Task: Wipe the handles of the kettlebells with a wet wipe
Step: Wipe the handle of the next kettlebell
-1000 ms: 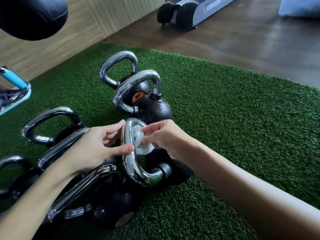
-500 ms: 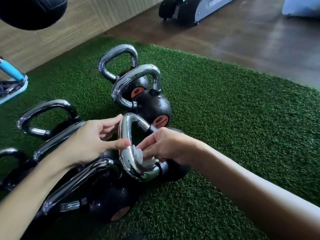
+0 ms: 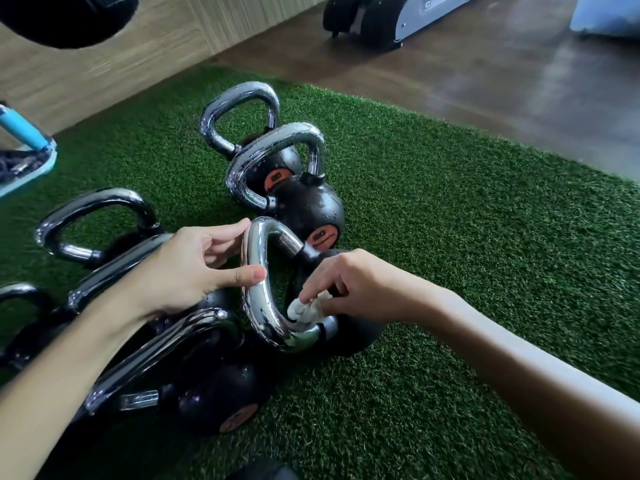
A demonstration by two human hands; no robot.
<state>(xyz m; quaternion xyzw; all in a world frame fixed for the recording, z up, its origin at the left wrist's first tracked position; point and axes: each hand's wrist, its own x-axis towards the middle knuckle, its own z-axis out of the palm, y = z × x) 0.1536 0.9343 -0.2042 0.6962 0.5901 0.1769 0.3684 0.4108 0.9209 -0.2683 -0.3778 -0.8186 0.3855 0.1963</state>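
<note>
A green turf mat [image 3: 467,244] covers most of the wooden floor [image 3: 467,84], and the kettlebells stand on it in a tight cluster. Two far kettlebells [image 3: 304,209] stand upright, one behind the other. Their chrome loops are speckled with what look like droplets, so I judge they have probably been wiped already. Several more kettlebells [image 3: 214,400] crowd the left side. Their handles are darker and show no clear sign either way, so they most likely remain to be done.

The middle kettlebell [image 3: 360,337] is the one being worked on. It is tipped so that its chrome handle [image 3: 254,299] faces the camera.

The left hand [image 3: 187,268] steadies this handle. The thumb is pressed across the front of the bar and the forefinger reaches to its top bend, so the fingers are clamped on the metal.

The right hand [image 3: 356,289] reaches inside the loop, its fingers pinched together on the wet wipe [image 3: 308,311]. The wipe is a small crumpled white wad pressed against the lower bend, close to where the handle meets the black body. By my reading this handle is well along, and the task overall is around midway.
</note>
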